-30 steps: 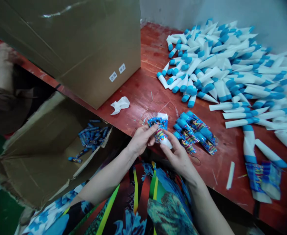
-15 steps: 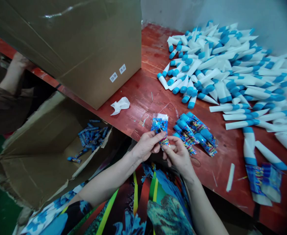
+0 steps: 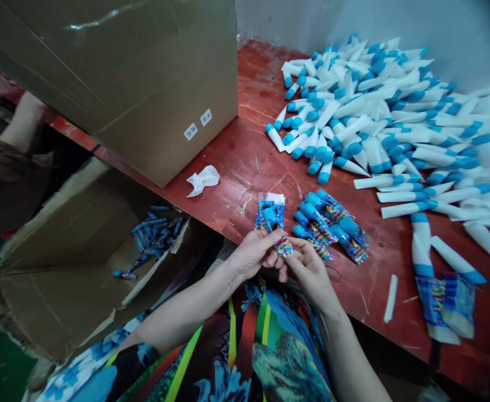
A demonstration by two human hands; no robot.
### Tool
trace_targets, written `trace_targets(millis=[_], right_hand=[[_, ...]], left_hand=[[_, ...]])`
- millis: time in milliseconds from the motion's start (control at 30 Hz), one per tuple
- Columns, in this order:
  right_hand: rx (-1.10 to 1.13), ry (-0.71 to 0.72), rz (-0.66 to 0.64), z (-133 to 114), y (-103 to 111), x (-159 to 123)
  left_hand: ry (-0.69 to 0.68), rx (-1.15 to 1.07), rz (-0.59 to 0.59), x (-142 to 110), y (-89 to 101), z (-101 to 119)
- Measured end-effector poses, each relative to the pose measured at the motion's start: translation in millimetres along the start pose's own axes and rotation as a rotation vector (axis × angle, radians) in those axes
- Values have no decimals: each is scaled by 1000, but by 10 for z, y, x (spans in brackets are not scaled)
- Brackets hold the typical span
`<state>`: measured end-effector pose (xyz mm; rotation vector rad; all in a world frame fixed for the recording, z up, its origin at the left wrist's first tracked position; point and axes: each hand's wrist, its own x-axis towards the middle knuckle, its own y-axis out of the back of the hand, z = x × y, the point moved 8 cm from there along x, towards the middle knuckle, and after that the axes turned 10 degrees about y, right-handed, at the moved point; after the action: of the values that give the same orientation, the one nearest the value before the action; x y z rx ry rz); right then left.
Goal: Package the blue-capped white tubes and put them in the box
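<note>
Both my hands meet at the table's near edge, pinching a printed blue packet [image 3: 270, 216] with a white top edge. My left hand [image 3: 253, 254] holds its upper part, and my right hand [image 3: 307, 273] grips its lower end. Just beyond my fingers lies a heap of similar blue packets with tubes inside [image 3: 331, 223]. Much farther right spreads a large pile of white tubes with blue caps [image 3: 374, 111]. Another small stack of packets [image 3: 443, 304] lies at the lower right.
The red wooden table [image 3: 236, 162] runs along a wall, with a tall cardboard box [image 3: 144, 84] standing at its left. Below that, an open carton [image 3: 61, 285] holds blue packets [image 3: 155, 237]. A white plastic scrap [image 3: 203, 180] lies nearby. A co-worker's arm [image 3: 23, 120] shows at far left.
My hands have come closer together, and the white tube end below the packet no longer shows. A co-worker's hand has appeared at the upper left.
</note>
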<state>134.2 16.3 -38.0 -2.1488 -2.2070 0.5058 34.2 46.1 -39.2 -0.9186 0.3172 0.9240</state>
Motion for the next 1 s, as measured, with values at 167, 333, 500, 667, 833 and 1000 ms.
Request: trace_targets(millis=[167,333,500,667,833,1000], right_hand=[[-108,42,119,-120,535,-97],[-418,182,247,-576,1164,-102],[-1040,282,716,-1284,1896,124],[-1509,2,789,-1498,2301,670],[-1541,-12,681,-1435,2142,1109],[-1454,-172,685,-1251,2065,1365]], left_hand=[[-127,354,407,-122,336,304],[-305,771,838,-189,653,695],[-223,962,869,-79,667,667],[-309,810,813,-41,761,628],[-312,774,793,10,843,606],[-328,738,762,-14,825,650]])
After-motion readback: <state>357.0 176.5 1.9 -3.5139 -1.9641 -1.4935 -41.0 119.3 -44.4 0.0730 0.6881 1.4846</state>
